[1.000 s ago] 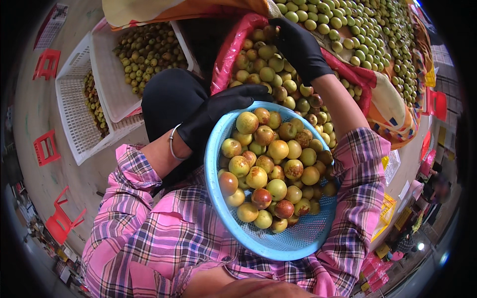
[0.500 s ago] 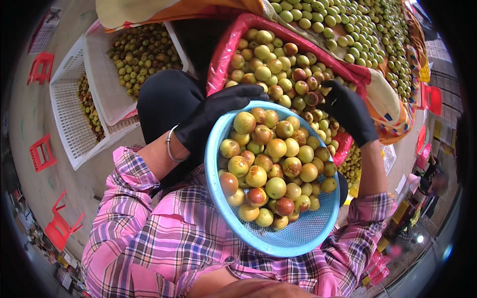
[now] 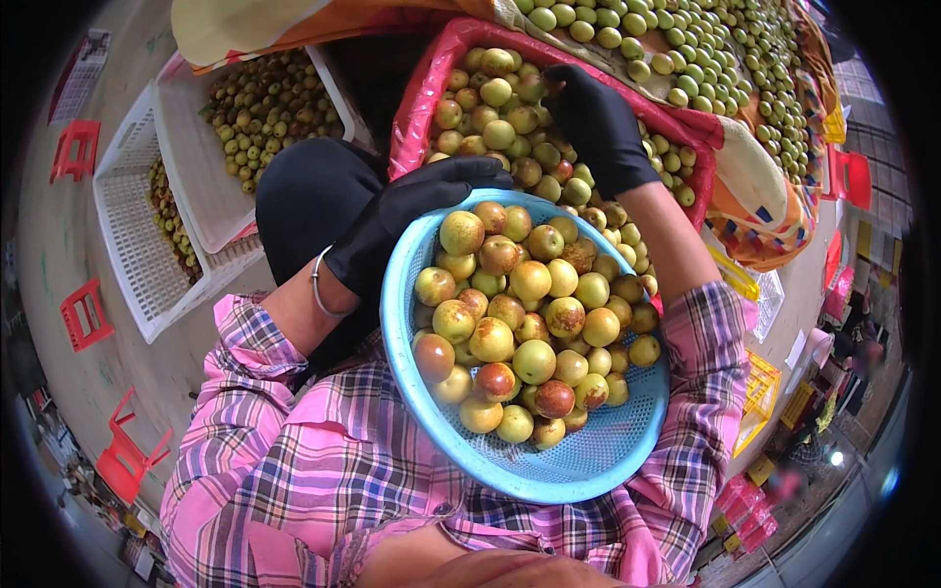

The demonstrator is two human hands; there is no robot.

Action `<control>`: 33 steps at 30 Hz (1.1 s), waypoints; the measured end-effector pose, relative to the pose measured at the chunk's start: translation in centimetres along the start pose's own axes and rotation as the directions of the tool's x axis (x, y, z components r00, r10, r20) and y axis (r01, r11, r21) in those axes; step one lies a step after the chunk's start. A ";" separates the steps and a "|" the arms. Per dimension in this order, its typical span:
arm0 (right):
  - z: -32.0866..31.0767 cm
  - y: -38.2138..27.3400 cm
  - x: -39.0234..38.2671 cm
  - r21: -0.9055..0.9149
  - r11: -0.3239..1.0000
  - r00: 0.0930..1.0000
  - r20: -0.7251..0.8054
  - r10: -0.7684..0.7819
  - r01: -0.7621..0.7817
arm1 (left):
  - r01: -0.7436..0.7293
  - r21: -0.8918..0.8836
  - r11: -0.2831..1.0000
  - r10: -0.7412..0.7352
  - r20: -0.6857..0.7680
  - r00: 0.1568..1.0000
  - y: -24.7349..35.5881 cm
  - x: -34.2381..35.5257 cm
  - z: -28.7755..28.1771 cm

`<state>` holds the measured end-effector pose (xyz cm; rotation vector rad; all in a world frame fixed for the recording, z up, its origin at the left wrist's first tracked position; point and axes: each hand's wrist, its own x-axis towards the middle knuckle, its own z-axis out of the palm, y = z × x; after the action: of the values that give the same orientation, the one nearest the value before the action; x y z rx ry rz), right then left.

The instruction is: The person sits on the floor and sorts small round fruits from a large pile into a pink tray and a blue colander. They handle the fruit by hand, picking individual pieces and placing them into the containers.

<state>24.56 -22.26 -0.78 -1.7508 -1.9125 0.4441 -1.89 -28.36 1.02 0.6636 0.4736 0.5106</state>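
Note:
My left hand point(image 3: 397, 211), in a black glove, holds the upper left rim of a blue perforated basket point(image 3: 598, 470) that rests against my body, heaped with yellow-green and reddish-brown round fruits point(image 3: 530, 280). My black-gloved right hand point(image 3: 598, 132) reaches into a red-lined bin point(image 3: 421, 88) of similar fruit above the basket, fingers curled downward among the fruits at its upper middle; whether they grip one is hidden.
Two white crates point(image 3: 135, 225) with smaller-looking fruit stand at the left. Green fruit point(image 3: 706, 73) covers a cloth-draped surface beyond the bin. Red stools point(image 3: 86, 314) stand on the floor. Yellow crates point(image 3: 760, 397) and other people point(image 3: 853, 343) are at the right.
My right hand went right and down to the bin's right part, then moved back up and left into the fruit. My left hand stays on the basket, which has shifted slightly left.

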 end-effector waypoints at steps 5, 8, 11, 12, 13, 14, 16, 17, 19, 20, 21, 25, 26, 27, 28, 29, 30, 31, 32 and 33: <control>0.1 0.5 2.6 -0.063 0.996 0.997 -0.049 -0.067 0.063 | 0.026 -0.056 0.998 -0.028 -0.034 0.999 0.4 -0.3 0.9; -0.8 0.6 3.3 -0.054 0.996 0.993 -0.087 -0.081 0.076 | 0.026 -0.033 0.999 -0.028 -0.056 0.998 0.4 -0.6 0.9; -1.6 0.1 3.9 -0.103 0.976 0.977 -0.065 -0.201 0.194 | 0.006 -0.052 0.999 -0.008 -0.023 1.000 -0.3 -0.2 -0.1; -2.0 -0.3 4.1 -0.127 0.963 0.968 -0.052 -0.244 0.236 | 0.015 -0.069 0.998 -0.016 -0.017 1.000 -0.2 -0.3 0.1; -2.3 -1.0 3.9 -0.150 0.918 0.928 -0.002 -0.372 0.368 | 0.022 -0.085 0.996 -0.023 -0.011 1.000 0.0 -0.5 0.5; -1.7 -1.4 4.1 -0.267 0.883 0.919 0.027 -0.394 0.386 | 0.030 -0.101 0.994 -0.031 -0.005 1.000 0.1 -0.5 0.7; -0.3 -1.8 4.7 -0.486 0.770 0.900 0.092 -0.425 0.413 | 0.018 -0.055 0.998 -0.019 -0.014 1.000 0.3 -0.4 1.0; -0.1 -2.2 5.3 -0.502 0.764 0.906 0.106 -0.410 0.404 | 0.011 -0.033 0.999 -0.012 -0.029 1.000 0.3 -0.5 1.0; -0.2 -2.3 5.6 -0.393 0.833 0.921 0.129 -0.369 0.389 | -0.005 0.011 1.000 0.006 -0.025 1.000 0.2 -0.4 0.8; -0.4 -2.3 5.6 -0.337 0.863 0.926 0.144 -0.348 0.377 | -0.014 0.032 0.999 0.014 -0.023 1.000 0.1 -0.4 0.5; -0.7 -2.4 5.6 -0.284 0.892 0.936 0.137 -0.324 0.350 | -0.025 0.030 0.999 0.025 -0.010 1.000 -0.3 -0.2 0.0; -0.9 -0.1 6.2 -0.122 0.931 0.926 0.208 -0.316 0.345 | -0.007 -0.027 1.000 0.007 0.008 1.000 -0.8 0.1 -0.5; -0.7 0.1 6.4 -0.109 0.930 0.926 0.190 -0.327 0.351 | -0.007 -0.032 0.999 0.007 0.002 1.000 -0.7 0.0 -0.3; -0.5 0.3 6.5 -0.095 0.929 0.926 0.172 -0.338 0.357 | -0.008 -0.036 0.999 0.007 -0.004 1.000 -0.7 0.0 -0.3; -0.4 0.3 6.3 -0.172 0.917 0.931 0.134 -0.339 0.359 | -0.021 -0.029 0.999 0.021 -0.001 1.000 -0.8 0.1 -0.3; -0.6 -0.5 5.8 -0.249 0.901 0.934 0.097 -0.343 0.356 | -0.035 -0.023 0.999 0.036 0.004 0.999 -0.9 0.2 -0.5; -0.7 -0.9 5.5 -0.324 0.879 0.935 0.059 -0.349 0.349 | -0.050 -0.017 0.999 0.050 0.008 0.999 -1.0 0.2 -0.5; -0.7 -0.7 5.7 -0.302 0.894 0.940 0.029 -0.339 0.332 | -0.055 -0.013 0.998 0.055 0.006 0.998 -1.0 0.3 -0.6; -0.8 -0.3 5.8 -0.280 0.908 0.946 -0.003 -0.324 0.311 | -0.056 -0.008 0.998 0.056 0.006 0.998 -1.0 0.3 -0.5; -0.9 -0.2 5.8 -0.256 0.922 0.950 -0.035 -0.309 0.291 | -0.058 -0.002 0.998 0.058 0.005 0.998 -1.1 0.4 -0.5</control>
<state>24.67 -16.64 0.89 -1.5522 -2.2103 0.0268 -1.60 -28.64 -0.15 0.6781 0.4495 0.5642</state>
